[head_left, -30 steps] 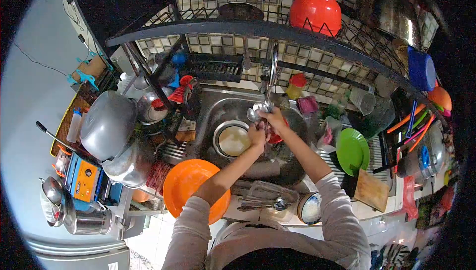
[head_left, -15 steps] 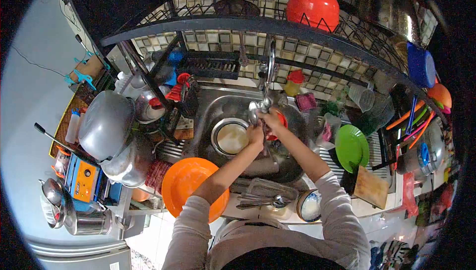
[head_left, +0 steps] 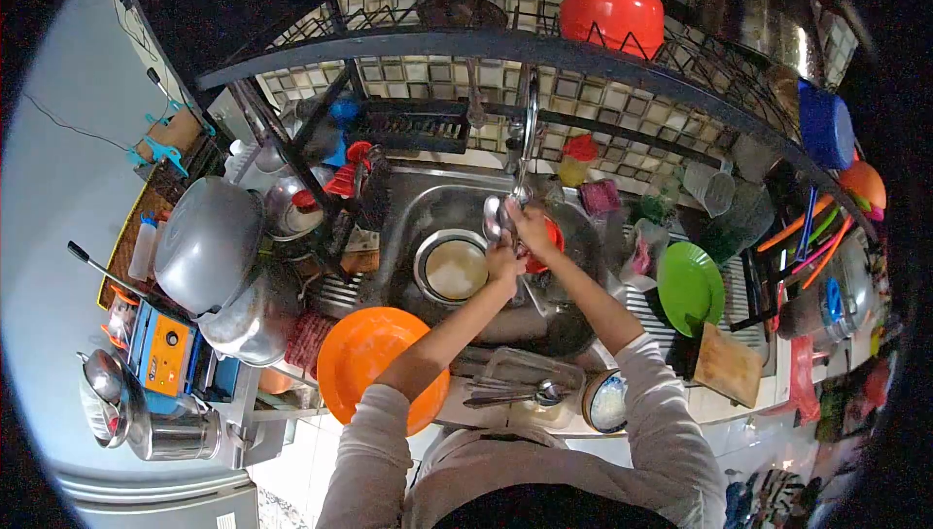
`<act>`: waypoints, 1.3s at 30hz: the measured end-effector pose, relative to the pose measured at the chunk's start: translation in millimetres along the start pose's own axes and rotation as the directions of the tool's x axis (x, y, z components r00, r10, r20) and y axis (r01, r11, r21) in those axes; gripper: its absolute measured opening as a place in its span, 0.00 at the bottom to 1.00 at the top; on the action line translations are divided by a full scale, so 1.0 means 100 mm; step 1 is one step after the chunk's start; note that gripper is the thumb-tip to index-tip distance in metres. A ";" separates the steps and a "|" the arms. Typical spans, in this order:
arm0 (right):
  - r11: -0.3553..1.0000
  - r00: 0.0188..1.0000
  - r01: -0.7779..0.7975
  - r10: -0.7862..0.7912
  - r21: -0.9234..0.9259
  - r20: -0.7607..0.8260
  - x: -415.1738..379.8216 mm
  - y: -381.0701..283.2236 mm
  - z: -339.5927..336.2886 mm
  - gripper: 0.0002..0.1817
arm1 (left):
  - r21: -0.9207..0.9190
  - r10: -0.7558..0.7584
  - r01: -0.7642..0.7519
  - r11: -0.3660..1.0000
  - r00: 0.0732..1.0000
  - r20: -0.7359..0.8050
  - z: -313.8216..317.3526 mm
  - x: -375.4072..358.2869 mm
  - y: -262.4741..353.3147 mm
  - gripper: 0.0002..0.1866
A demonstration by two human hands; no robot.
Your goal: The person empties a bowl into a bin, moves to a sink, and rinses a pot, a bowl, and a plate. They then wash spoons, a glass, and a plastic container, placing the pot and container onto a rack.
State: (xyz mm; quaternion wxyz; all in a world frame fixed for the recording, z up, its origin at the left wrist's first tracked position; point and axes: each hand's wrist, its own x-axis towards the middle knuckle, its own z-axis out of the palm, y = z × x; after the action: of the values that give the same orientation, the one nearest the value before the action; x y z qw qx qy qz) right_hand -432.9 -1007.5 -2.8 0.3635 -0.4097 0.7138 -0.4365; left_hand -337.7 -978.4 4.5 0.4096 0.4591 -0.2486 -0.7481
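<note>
Over the sink (head_left: pixel 413 213), beneath the tap (head_left: pixel 530 131), my two hands are close together on metal spoons (head_left: pixel 497 218), whose shiny bowls point up toward the tap. My left hand (head_left: pixel 503 265) is closed around the handles from below. Higher up, my right hand (head_left: pixel 531 232) has its fingers closed on the spoons near their bowls. Exactly how many spoons there are is hidden by the fingers. A red bowl (head_left: pixel 553 238) sits in the sink, partly behind my right hand. Left of my hands stands a metal bowl (head_left: pixel 424 281) with cloudy liquid.
An orange basin (head_left: pixel 364 374) is at the front left edge. Along the front lie a clear tray with cutlery (head_left: pixel 525 366) and a round container (head_left: pixel 609 403). A green plate (head_left: pixel 691 286) and wooden board (head_left: pixel 727 366) are right. A black rack (head_left: pixel 466 46) spans above.
The right hand has shifted slightly along the spoons, and the spoon bowls have turned a little. Both hands stay together under the tap; the surrounding things have not moved.
</note>
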 end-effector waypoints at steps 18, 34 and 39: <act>0.972 0.958 0.232 -0.235 -0.036 -0.161 0.20 0.16 0.18 0.18 | 0.175 0.243 -0.222 0.959 0.964 -0.109 -0.09 -0.05 0.04 0.08; 0.841 0.855 0.491 -0.515 0.229 0.056 -0.07 -0.10 -0.07 0.14 | 0.177 0.282 -0.265 0.948 0.956 -0.078 -0.08 -0.11 0.03 0.11; 0.846 0.970 -0.214 0.124 0.488 0.210 -0.07 -0.08 -0.07 0.17 | -0.022 0.179 -0.178 0.984 0.983 0.040 -0.14 0.04 0.01 0.11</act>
State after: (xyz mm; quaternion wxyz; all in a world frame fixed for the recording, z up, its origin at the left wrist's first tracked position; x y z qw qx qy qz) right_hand -433.8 -1001.5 8.2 0.5552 -0.2710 0.5734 -0.5381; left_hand -325.8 -982.6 -2.8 0.4741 0.4155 -0.2903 -0.7200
